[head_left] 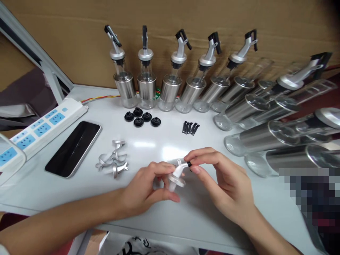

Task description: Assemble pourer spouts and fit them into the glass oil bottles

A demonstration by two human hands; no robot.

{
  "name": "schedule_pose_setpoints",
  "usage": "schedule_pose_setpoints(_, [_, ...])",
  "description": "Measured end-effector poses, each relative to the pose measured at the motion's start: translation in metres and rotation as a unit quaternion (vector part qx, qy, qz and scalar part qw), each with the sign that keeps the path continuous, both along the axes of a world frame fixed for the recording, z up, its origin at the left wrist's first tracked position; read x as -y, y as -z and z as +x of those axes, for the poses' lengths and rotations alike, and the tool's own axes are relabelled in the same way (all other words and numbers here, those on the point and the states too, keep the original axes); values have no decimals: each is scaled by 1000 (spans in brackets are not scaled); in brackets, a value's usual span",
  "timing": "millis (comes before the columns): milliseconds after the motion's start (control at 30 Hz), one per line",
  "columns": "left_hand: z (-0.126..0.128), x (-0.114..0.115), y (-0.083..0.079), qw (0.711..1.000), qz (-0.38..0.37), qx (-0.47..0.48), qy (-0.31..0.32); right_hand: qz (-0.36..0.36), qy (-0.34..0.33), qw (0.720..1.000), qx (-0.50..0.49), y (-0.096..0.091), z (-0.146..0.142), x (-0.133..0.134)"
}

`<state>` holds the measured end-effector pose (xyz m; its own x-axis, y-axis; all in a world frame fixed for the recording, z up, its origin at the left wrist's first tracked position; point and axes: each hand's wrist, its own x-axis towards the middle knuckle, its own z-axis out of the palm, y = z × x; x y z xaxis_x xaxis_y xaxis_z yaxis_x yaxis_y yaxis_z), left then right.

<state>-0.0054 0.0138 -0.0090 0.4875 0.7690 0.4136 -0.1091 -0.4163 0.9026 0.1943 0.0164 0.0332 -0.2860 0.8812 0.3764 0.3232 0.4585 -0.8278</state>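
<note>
My left hand point(151, 184) is closed around a silver pourer spout point(177, 175), its round collar tilted toward the table's front. Between the thumb and index finger of my right hand point(225, 184) is a small black cap point(189, 164), touching the tip of the spout. Left of my hands lies a small pile of silver spout pieces point(114, 159). Beyond them sit several round black stoppers point(138, 122) in a cluster. Several short black levers point(190, 128) lie side by side farther right.
Glass bottles with steel sleeves point(170, 90) line the back and right of the table, several topped with pourers. A phone point(73, 148) and a white power strip point(42, 129) lie at left. Cardboard point(87, 42) stands behind. A pixelated patch covers the lower right.
</note>
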Motion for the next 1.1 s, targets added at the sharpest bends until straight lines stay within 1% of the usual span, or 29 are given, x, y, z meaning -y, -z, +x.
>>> schedule_pose_setpoints(100, [-2,-5,-5,999,29,-20,-2,2,-1,1000,27,-1,-1,-1])
schedule_pose_setpoints(200, [-5,-9,-11,994,91,-52,-7,13,-29,997,65,-4,-2,-1])
schedule_pose_setpoints(300, [-7,-12,-18,981,168,-94,-13,13,-37,996,86,-5,-3,-1])
schedule_pose_setpoints(400, [-7,-13,-23,970,207,-125,-10,5,-39,994,99,-4,-4,0])
schedule_pose_setpoints(633, [-3,-11,-19,961,238,-138,-8,4,-45,993,108,-4,-5,0])
schedule_pose_setpoints(800, [-9,-16,-26,937,281,-209,19,-61,-15,998,30,1,-4,5])
schedule_pose_setpoints(867, [-10,-17,-29,929,295,-221,21,-56,-8,998,-1,1,-4,6])
schedule_pose_setpoints(933, [-11,-18,-30,926,300,-228,20,-39,-23,999,-6,0,-4,6])
schedule_pose_setpoints(1033, [-11,-19,-29,938,272,-214,12,-36,-71,997,16,-5,-5,5])
schedule_pose_setpoints(1100, [-12,-20,-32,952,233,-198,16,-48,-83,995,19,-6,-6,4])
